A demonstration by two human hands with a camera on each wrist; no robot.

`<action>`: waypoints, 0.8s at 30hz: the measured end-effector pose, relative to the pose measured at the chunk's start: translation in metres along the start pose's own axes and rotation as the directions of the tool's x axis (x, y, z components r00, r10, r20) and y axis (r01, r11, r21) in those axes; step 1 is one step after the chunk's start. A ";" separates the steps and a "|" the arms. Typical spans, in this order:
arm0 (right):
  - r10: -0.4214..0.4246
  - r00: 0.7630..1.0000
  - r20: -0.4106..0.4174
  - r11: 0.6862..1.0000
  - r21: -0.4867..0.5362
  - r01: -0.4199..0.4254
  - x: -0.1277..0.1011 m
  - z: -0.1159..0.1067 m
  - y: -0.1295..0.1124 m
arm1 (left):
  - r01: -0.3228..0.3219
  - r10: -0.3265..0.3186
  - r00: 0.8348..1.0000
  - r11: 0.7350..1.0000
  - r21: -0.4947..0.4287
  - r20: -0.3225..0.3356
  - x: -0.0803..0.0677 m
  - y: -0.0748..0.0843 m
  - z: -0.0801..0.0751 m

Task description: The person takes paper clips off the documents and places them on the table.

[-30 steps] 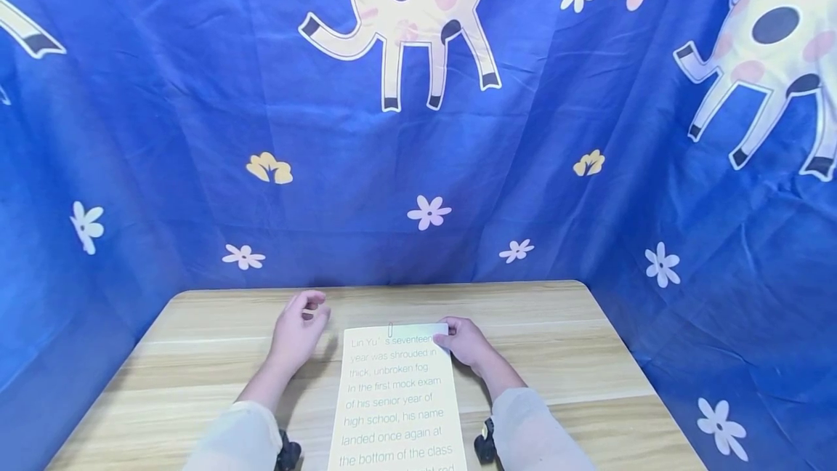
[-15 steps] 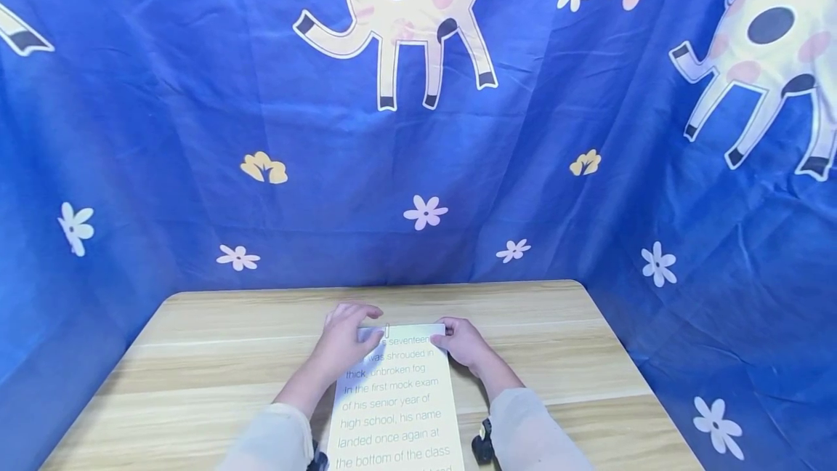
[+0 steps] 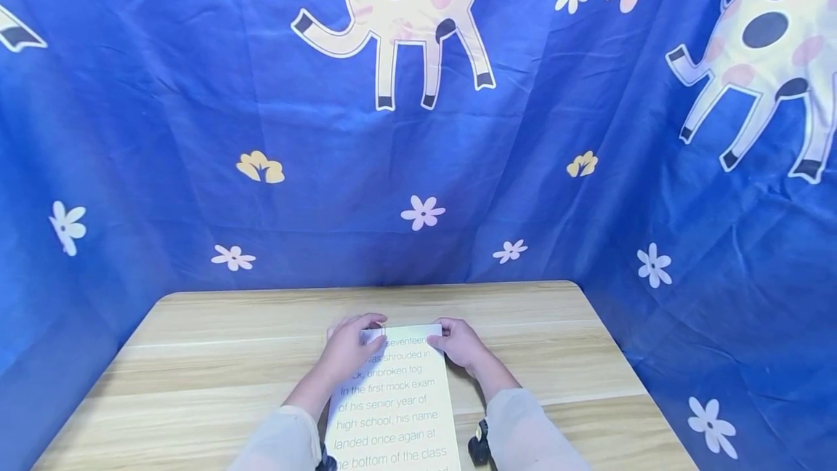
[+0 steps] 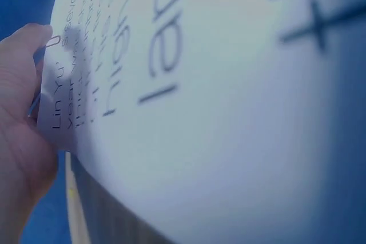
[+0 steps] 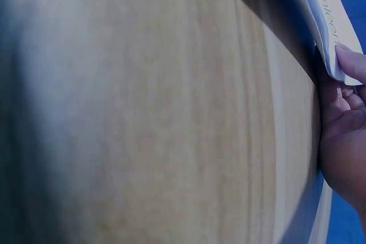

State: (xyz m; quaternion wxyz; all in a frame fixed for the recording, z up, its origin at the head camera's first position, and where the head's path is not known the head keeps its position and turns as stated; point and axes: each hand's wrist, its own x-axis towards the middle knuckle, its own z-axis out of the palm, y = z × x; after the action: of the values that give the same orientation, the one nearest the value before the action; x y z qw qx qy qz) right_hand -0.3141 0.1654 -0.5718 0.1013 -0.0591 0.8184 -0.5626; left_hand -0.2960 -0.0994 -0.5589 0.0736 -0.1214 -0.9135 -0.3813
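Note:
A stack of printed sheets [image 3: 395,413] stretches from the far part of the table toward me, with large English text on its top page. A paper clip [image 4: 52,42] sits on the far edge. My left hand [image 3: 348,351] is at that edge; its thumb and index fingertips are close to the clip, with a gap between them. Its other fingers are partly hidden. At the far right corner, my right hand [image 3: 461,344] pinches the sheets [image 5: 326,21], thumb [image 5: 351,64] on top and fingers below.
The pale wood-grain table [image 3: 196,369] surrounds the sheets. Behind it and at the sides hangs a blue curtain [image 3: 314,231] printed with flowers and spotted animals. A dark wrist device [image 3: 479,449] sits at the right sleeve [image 3: 526,427].
My left hand has come from the left of the sheets to the clip at their far edge, and has lowered slightly. My right hand keeps its grip on the corner.

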 end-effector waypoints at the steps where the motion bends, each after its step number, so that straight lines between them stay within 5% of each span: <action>1: 0.001 1.000 0.002 1.000 0.003 -0.001 0.000 0.001 0.000 | 0.015 -0.015 1.000 1.000 -0.016 0.007 -0.001 -0.001 0.000; 10: 0.009 1.000 0.005 1.000 -0.011 -0.009 0.001 0.001 0.002 | 0.064 -0.062 0.998 0.992 -0.106 0.030 -0.004 -0.007 0.002; 24: 0.011 1.000 0.005 1.000 -0.012 -0.011 0.002 0.000 0.002 | 0.037 -0.037 0.999 0.998 -0.049 0.006 -0.004 -0.011 0.009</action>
State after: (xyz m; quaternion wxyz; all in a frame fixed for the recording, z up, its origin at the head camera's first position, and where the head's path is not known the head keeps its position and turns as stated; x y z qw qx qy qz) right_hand -0.3157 0.1660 -0.5740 0.1061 -0.0565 0.8218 -0.5570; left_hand -0.2955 -0.1010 -0.5738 0.0610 -0.1074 -0.9061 -0.4047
